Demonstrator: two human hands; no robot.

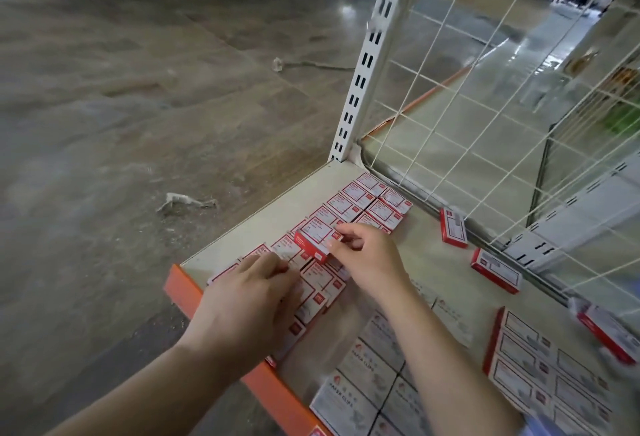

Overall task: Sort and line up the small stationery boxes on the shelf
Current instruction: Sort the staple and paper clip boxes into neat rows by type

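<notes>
Head view, entries left to right: orange shelf lip (194, 300) along the near-left edge of the cream shelf (277, 193). Left hand (249, 300), fingers extended and fairly flat, rested on the near end of the laid double row of red-and-white boxes (360, 200), apparently pinning it in place. Held box (313, 240), red and white, raised just above the row and tilted, pinched at its right end by the thumb and curled fingers of the right hand (367, 255). Its long axis ran from upper left to lower right, roughly across the line of the row, label face up, much as the laid boxes lay. To place it well, judged from this: lower it flat, keep that heading, butt it against its neighbours, and hold the left hand down so the row does not slide. Further right: white paper-clip boxes (367, 373) at the near edge; loose red boxes, one (453, 227) on edge near the wire grid back (485, 124), another (497, 271) near it; a red-edged block of boxes (547, 370) at far right, not yet lined up.
</notes>
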